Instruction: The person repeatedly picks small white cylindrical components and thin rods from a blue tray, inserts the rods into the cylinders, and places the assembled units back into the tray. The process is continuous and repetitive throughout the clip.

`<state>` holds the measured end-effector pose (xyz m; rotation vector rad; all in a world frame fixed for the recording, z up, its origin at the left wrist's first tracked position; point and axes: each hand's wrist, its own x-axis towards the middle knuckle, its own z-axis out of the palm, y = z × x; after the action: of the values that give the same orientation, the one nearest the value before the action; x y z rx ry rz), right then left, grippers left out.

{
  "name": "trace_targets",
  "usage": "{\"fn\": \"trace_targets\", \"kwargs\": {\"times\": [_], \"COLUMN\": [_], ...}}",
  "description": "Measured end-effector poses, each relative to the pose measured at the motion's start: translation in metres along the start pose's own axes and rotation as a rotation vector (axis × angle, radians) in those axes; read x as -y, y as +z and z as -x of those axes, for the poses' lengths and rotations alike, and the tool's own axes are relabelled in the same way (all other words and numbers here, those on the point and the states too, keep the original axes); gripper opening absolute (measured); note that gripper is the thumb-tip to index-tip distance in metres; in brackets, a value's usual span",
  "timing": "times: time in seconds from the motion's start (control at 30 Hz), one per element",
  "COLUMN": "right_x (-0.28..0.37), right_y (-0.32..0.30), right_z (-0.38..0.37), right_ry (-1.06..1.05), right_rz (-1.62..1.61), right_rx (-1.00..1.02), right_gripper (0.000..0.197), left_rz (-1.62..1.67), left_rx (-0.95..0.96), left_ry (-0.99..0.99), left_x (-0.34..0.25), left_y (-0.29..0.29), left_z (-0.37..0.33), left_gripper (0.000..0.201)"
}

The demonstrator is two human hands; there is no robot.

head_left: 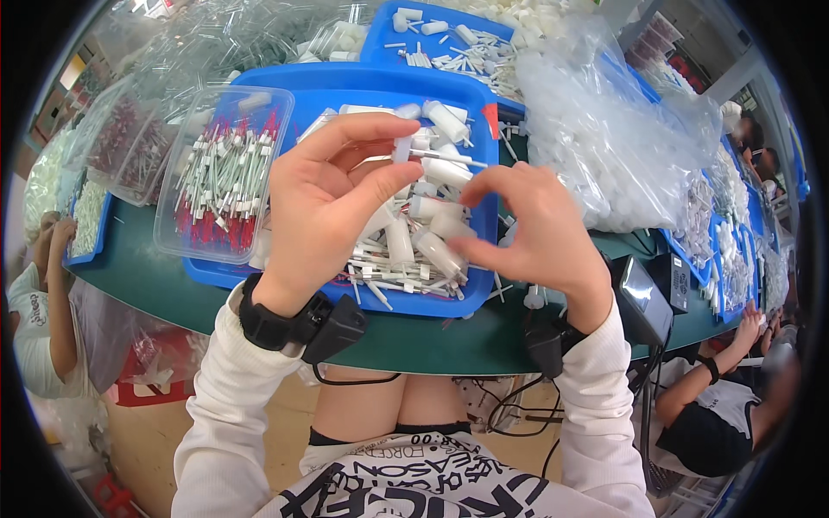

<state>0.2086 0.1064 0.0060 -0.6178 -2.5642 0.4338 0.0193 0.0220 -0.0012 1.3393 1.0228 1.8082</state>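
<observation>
My left hand [324, 194] is raised over the blue tray [341, 82], its thumb and fingers pinching a small white plastic cap [402, 148]. From the cap a thin pale stick [449, 159] points to the right. My right hand [544, 224] hovers at the tray's right side with thumb and index finger apart. Close to its fingertips lie white plastic bottles [400, 242], one of them blurred; whether the thumb touches it I cannot tell. Thin white sticks [377, 298] are heaped loosely among the bottles.
A clear plastic box [220, 173] of white-and-red sticks rests on the tray's left side. A large clear bag [596, 147] of white parts stands right. Another blue tray [384, 34] lies behind. A black device [643, 298] stands on the green table [414, 345]. People work both sides.
</observation>
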Motion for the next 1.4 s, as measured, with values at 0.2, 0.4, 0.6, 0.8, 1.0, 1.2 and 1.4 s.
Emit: {"fn": "trace_targets", "kwargs": {"times": [0.2, 0.4, 0.6, 0.8, 1.0, 1.2, 1.4], "right_x": [0.009, 0.001, 0.002, -0.003, -0.001, -0.007, -0.006], "right_y": [0.004, 0.003, -0.003, -0.005, 0.001, -0.003, -0.005], "right_z": [0.002, 0.0, -0.003, -0.002, -0.001, -0.004, -0.003], "right_ry": [-0.035, 0.004, 0.107, 0.049, 0.042, -0.014, -0.079], "right_rz": [0.205, 0.095, -0.409, -0.45, -0.381, -0.399, -0.505], "right_rx": [0.018, -0.178, -0.164, -0.109, -0.221, -0.416, -0.327], "right_gripper": [0.028, 0.023, 0.024, 0.027, 0.03, 0.032, 0.026], "left_rz": [0.011, -0.095, -0.062, -0.218, -0.231, -0.071, 0.031], "left_rx": [-0.023, -0.042, 0.012, 0.055, 0.051, 0.032, 0.065], "left_ry": [0.004, 0.009, 0.093, 0.192, 0.192, 0.103, -0.02], "left_x": [0.002, -0.003, 0.001, 0.002, 0.001, 0.002, -0.001], "left_y": [0.002, 0.001, 0.0, 0.0, 0.001, -0.002, -0.001], "left_z": [0.0, 0.0, -0.001, -0.001, 0.0, -0.001, -0.001], "left_gripper": [0.023, 0.022, 0.021, 0.021, 0.018, 0.024, 0.028]}}
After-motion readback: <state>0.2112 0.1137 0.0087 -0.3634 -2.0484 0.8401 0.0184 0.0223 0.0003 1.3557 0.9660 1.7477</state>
